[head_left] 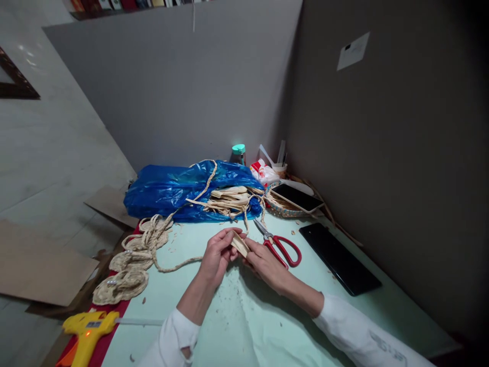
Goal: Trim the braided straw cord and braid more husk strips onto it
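Note:
A pale strip of dried husk or straw [240,244] is pinched between both hands over the middle of the table. My left hand [218,255] has its thumb and fingers closed on the strip's left end. The right end is gripped by my right hand [265,264], whose lower fingers are partly hidden. Just beyond the right hand lie red-handled scissors [288,251], blades pointing away. A braided straw cord [179,265] runs from the left towards my left hand. Behind the hands, more dry strips [229,199] spill from a blue plastic bag [164,186].
Several coiled straw pieces [120,286] line the left edge, with a yellow glue gun [89,326] below them. At right lies a black tablet-like slab [340,259]. A phone [298,197] rests on a round basket [282,208]. Grey partitions [191,92] close off the back and right.

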A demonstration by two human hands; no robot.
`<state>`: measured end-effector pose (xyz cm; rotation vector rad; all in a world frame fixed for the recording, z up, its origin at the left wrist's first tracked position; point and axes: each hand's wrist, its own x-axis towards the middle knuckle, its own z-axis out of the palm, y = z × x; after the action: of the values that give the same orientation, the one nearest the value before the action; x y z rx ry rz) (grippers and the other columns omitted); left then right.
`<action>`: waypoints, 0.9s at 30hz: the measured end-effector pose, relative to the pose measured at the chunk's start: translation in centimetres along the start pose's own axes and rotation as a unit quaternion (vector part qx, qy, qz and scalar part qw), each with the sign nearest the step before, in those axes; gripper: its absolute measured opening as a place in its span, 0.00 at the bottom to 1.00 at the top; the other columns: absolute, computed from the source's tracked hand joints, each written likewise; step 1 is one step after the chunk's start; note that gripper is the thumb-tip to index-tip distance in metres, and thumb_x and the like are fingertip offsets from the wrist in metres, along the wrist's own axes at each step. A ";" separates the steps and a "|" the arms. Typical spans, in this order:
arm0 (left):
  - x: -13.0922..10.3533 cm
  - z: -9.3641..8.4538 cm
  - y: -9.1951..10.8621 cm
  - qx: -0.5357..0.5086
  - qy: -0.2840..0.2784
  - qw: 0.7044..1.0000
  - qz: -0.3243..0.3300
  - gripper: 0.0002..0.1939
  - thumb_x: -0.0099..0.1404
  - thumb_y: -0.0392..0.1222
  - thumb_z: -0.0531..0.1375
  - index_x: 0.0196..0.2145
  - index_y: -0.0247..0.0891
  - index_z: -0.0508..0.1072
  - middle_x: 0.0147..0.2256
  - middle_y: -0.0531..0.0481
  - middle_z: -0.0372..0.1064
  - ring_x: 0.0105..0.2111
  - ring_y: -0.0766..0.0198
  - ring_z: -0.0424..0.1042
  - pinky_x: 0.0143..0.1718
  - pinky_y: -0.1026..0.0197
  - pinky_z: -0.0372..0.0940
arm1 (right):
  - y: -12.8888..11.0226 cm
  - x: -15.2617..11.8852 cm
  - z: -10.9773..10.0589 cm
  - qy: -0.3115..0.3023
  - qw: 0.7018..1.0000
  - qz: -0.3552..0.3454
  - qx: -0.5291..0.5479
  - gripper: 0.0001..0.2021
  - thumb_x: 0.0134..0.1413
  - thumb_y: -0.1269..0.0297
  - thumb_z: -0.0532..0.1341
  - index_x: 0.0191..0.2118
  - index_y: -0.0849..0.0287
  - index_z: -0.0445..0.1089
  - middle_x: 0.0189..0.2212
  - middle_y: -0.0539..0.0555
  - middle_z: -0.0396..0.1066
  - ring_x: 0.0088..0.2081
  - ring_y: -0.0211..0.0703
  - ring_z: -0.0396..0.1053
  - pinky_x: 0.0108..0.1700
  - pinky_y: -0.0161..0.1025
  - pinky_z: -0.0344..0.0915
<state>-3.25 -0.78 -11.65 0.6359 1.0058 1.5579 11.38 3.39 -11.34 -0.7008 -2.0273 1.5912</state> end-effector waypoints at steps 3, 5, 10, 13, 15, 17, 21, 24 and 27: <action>0.0 -0.4 0.4 -0.025 -0.026 0.999 -0.017 0.18 0.51 0.43 0.71 0.39 0.31 0.79 0.34 0.42 0.76 0.28 0.68 0.70 0.30 0.69 0.64 | -0.1 0.0 0.4 0.022 0.999 -0.024 0.002 0.12 0.62 0.55 0.54 0.42 0.58 0.66 0.31 0.49 0.66 0.29 0.37 0.60 0.30 0.34 0.54; 0.0 -0.6 0.5 -0.030 -0.050 0.998 -0.017 0.19 0.49 0.41 0.73 0.38 0.31 0.80 0.33 0.43 0.76 0.31 0.67 0.72 0.35 0.68 0.66 | 0.0 0.0 0.5 0.029 0.999 -0.028 0.013 0.16 0.64 0.51 0.52 0.38 0.59 0.66 0.28 0.49 0.63 0.29 0.37 0.58 0.29 0.34 0.53; 0.0 -0.8 0.3 0.006 -0.042 0.998 -0.040 0.16 0.47 0.40 0.73 0.33 0.29 0.80 0.23 0.51 0.70 0.19 0.75 0.62 0.22 0.71 0.60 | 0.4 -0.1 1.1 -0.020 0.998 0.020 0.060 0.23 0.65 0.44 0.46 0.28 0.58 0.60 0.18 0.45 0.51 0.21 0.33 0.49 0.24 0.34 0.47; 0.1 -0.5 -0.1 0.000 -0.009 0.999 -0.032 0.14 0.45 0.41 0.74 0.26 0.29 0.78 0.20 0.52 0.67 0.18 0.74 0.63 0.19 0.71 0.59 | 0.5 -0.2 1.4 -0.036 0.996 0.046 0.068 0.24 0.64 0.43 0.46 0.26 0.57 0.58 0.16 0.44 0.49 0.18 0.32 0.46 0.23 0.34 0.45; 0.1 -0.2 -0.3 -0.006 0.004 1.000 -0.023 0.15 0.45 0.43 0.74 0.25 0.30 0.78 0.19 0.54 0.65 0.15 0.75 0.58 0.15 0.71 0.57 | 0.6 -0.1 1.5 -0.034 0.996 0.047 0.073 0.24 0.64 0.43 0.46 0.26 0.57 0.59 0.15 0.43 0.48 0.18 0.32 0.46 0.22 0.34 0.44; 0.0 0.1 -0.5 -0.012 0.008 1.000 -0.015 0.16 0.46 0.45 0.73 0.27 0.30 0.77 0.21 0.53 0.67 0.14 0.77 0.55 0.13 0.70 0.55 | 0.9 0.1 1.4 -0.032 0.996 0.040 0.079 0.25 0.64 0.42 0.46 0.27 0.58 0.60 0.15 0.43 0.48 0.17 0.32 0.45 0.22 0.34 0.44; 0.1 0.3 -0.5 -0.033 0.009 0.999 -0.001 0.17 0.48 0.45 0.72 0.29 0.31 0.75 0.27 0.48 0.72 0.16 0.73 0.60 0.13 0.68 0.57 | 1.6 0.6 1.5 -0.018 0.993 0.043 0.106 0.23 0.63 0.43 0.49 0.28 0.58 0.61 0.16 0.43 0.48 0.17 0.31 0.45 0.20 0.32 0.43; 0.2 0.1 0.2 -0.071 0.014 0.997 0.024 0.15 0.50 0.44 0.71 0.26 0.34 0.71 0.21 0.53 0.65 0.21 0.69 0.64 0.20 0.68 0.62 | 1.7 0.5 1.8 -0.035 0.988 0.038 0.146 0.22 0.61 0.43 0.51 0.31 0.59 0.62 0.18 0.42 0.49 0.17 0.30 0.45 0.18 0.31 0.42; 0.2 -0.1 1.1 -0.109 0.017 0.992 0.052 0.13 0.55 0.40 0.69 0.24 0.35 0.67 0.18 0.59 0.54 0.20 0.73 0.61 0.27 0.69 0.64 | 1.3 0.1 2.1 -0.068 0.979 0.044 0.187 0.21 0.62 0.44 0.52 0.30 0.59 0.63 0.18 0.42 0.48 0.17 0.30 0.43 0.17 0.31 0.42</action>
<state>-3.99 -0.60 -10.74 0.5168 0.8227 1.7480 10.06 2.14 -13.09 -0.5558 -1.7295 2.0491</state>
